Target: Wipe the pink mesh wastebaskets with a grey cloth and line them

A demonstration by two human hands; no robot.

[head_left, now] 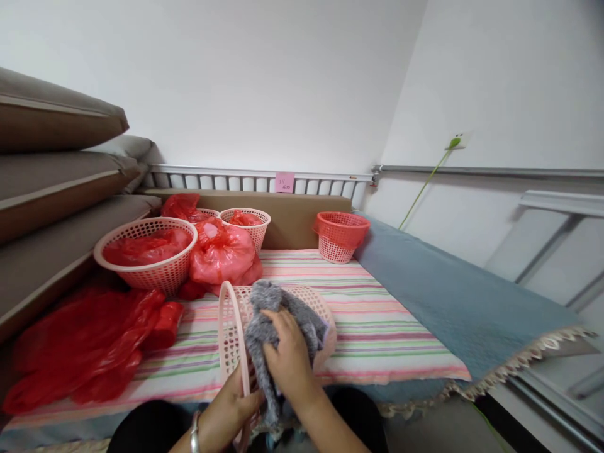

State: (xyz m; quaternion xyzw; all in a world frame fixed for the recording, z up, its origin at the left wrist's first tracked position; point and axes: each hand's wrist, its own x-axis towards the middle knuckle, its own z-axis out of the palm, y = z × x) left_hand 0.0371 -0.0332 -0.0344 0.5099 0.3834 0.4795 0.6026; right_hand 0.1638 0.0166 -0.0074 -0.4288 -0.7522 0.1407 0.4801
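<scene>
A pink plastic basket lies tipped on its side at the front of the striped cloth, its rim turned to the left. My left hand is closed around the lower part of that rim. Against the basket's outer wall, my right hand presses a grey fluffy cloth, fingers bent over it. Part of the cloth hangs down between my two hands. The inside of the basket is mostly turned away from view.
Left stand a pink basket lined with red plastic, another basket and a stuffed red bag. Loose red bags lie in front. A red-lined basket stands at the back right. Cushions are stacked left; a radiator runs behind.
</scene>
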